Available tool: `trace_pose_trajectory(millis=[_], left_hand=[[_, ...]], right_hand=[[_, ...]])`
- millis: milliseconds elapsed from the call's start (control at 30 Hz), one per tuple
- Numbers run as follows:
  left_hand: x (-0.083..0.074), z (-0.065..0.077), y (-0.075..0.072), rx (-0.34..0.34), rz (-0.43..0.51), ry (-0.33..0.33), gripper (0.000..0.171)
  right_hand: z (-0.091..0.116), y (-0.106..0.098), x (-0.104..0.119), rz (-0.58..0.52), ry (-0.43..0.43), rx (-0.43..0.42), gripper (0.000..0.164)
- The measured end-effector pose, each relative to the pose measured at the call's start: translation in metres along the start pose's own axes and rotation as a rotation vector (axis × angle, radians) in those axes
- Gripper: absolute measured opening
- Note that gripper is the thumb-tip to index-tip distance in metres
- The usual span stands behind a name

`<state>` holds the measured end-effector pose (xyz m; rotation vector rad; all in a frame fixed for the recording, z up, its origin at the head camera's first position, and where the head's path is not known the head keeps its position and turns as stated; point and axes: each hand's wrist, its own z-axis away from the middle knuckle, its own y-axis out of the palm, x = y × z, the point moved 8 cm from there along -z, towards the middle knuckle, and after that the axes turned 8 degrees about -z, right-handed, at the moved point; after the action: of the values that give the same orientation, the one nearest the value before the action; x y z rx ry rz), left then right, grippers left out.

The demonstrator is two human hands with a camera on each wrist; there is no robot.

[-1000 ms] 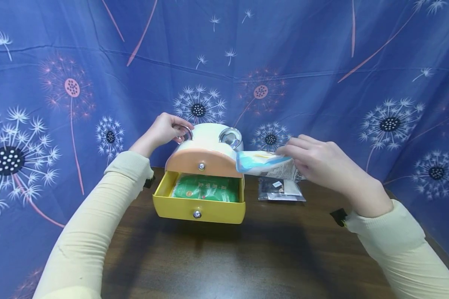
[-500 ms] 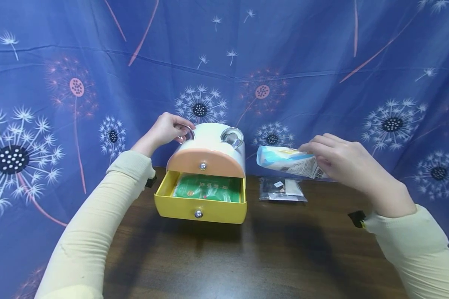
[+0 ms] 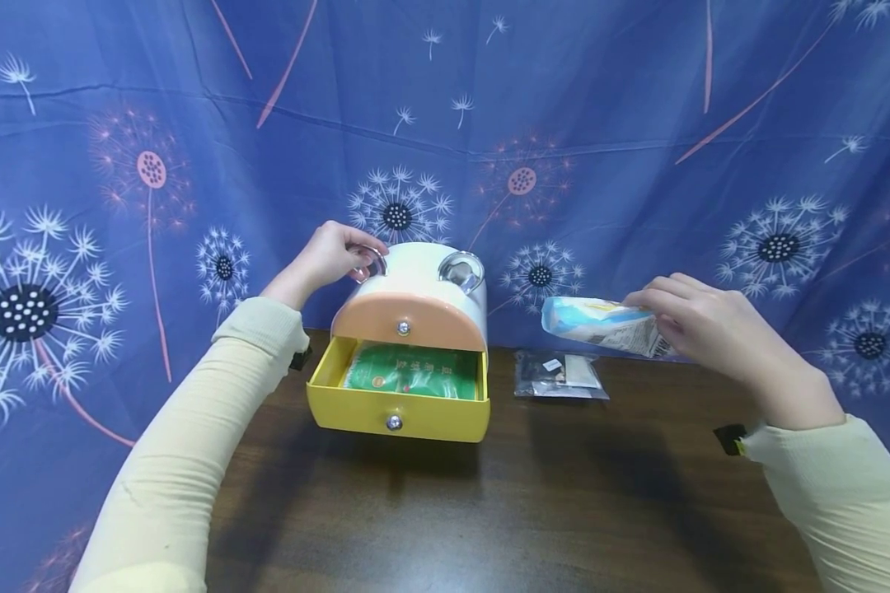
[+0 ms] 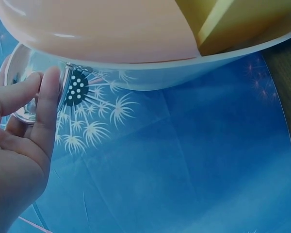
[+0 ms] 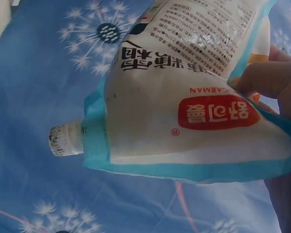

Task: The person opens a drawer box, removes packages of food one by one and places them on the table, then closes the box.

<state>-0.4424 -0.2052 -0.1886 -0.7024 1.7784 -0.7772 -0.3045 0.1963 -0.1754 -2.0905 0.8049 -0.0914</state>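
Note:
A small cabinet with a white body (image 3: pixel 415 268) and a peach upper drawer front (image 3: pixel 386 321) stands at the back of the table. My left hand (image 3: pixel 330 257) pinches the round chrome ear (image 4: pixel 31 77) on its left side between thumb and fingers. The yellow lower drawer (image 3: pixel 356 417) is pulled out, and a green packet (image 3: pixel 415 372) lies in it. Right of the cabinet, my right hand (image 3: pixel 719 325) grips a white and light-blue pouch (image 3: pixel 601 323) in the air. The right wrist view shows its white ridged cap (image 5: pixel 65 138), printed lettering and a red label.
On the wooden table (image 3: pixel 445 511), a flat silver-and-dark packet (image 3: pixel 559 377) lies right of the cabinet, below the raised pouch. A second chrome ear (image 3: pixel 461 272) sits on the cabinet's right. Behind everything hangs a blue dandelion-print cloth (image 3: pixel 601 99).
My right hand has carried the pouch rightward, away from the cabinet's side, then slightly down. My left hand stays on the chrome ear, and the drawer has not moved.

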Motion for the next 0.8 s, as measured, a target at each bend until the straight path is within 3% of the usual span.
trace_pose_trajectory(millis=[333,800], left_hand=[[-0.001,-0.001,0.001,0.003,-0.002,-0.006,0.024],[0.002,-0.002,0.003,0.001,-0.015,-0.015,0.025]], right_hand=[[0.029,0.009,-0.023,0.037,0.061,0.023,0.046],[0.065,0.022,-0.050,0.073,0.109,-0.009,0.044]])
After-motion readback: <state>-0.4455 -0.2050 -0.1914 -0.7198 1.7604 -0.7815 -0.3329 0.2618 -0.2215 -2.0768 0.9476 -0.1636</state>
